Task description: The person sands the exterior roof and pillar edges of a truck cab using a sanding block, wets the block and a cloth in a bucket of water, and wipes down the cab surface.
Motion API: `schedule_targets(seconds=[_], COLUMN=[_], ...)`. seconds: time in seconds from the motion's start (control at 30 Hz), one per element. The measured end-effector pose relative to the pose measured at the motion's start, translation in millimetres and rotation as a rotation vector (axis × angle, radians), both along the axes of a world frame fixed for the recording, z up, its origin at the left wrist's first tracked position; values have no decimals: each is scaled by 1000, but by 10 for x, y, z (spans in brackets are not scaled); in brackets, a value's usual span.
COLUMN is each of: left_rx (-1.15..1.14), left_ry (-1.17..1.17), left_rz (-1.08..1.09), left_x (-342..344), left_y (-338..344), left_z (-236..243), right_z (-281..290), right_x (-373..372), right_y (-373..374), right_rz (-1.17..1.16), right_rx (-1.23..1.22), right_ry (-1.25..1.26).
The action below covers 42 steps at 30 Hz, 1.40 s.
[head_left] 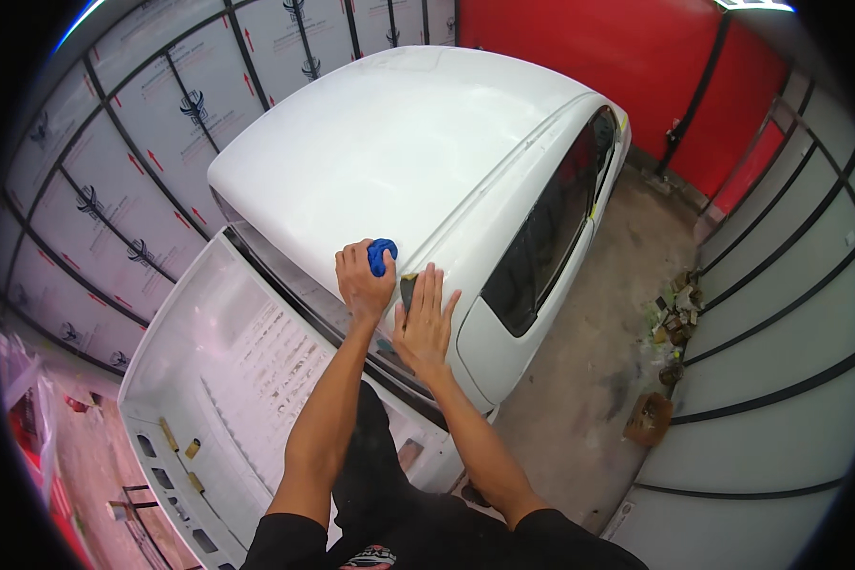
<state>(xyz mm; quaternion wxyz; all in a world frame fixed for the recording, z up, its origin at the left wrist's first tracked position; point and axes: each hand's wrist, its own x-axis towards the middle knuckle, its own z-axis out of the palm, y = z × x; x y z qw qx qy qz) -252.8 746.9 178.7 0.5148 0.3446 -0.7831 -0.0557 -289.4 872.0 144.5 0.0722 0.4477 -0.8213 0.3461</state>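
Observation:
A white pickup cab (361, 142) stands in front of me, its roof dull and smooth. At the near right corner of the roof, my left hand (361, 278) is closed around a crumpled blue cloth (381, 256). Just right of it, my right hand (426, 325) lies along the roof edge with its fingers stretched out. Between its thumb and forefinger shows a dark piece of sandpaper (408, 289) with a yellowish edge, pressed against the paint. The rest of that piece is hidden under the palm.
Below left is the white truck bed (247, 361), with small tan blocks (193, 448) near its tailgate. A dark side window (532, 256) lies to the right. Debris (676, 313) and a brown container (649, 420) sit along the grey wall panels (769, 323).

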Motion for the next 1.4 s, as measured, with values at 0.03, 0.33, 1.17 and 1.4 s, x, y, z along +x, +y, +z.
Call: schedule_targets(seconds=[0.03, 0.33, 1.17, 1.4], left_rx=[-6, -1, 47, 3], left_ry=[-3, 12, 70, 51], left_rz=[-3, 13, -34, 22], left_x=[-36, -9, -54, -34], left_y=[-5, -4, 77, 63], left_z=[3, -7, -33, -35], right_z=[98, -2, 90, -38], right_x=[-190, -7, -486, -355], right_y=[-87, 4, -53, -18], right_rz=[-25, -7, -104, -20], right_rx=[-15, -59, 83, -24], right_ry=[59, 27, 18, 32])
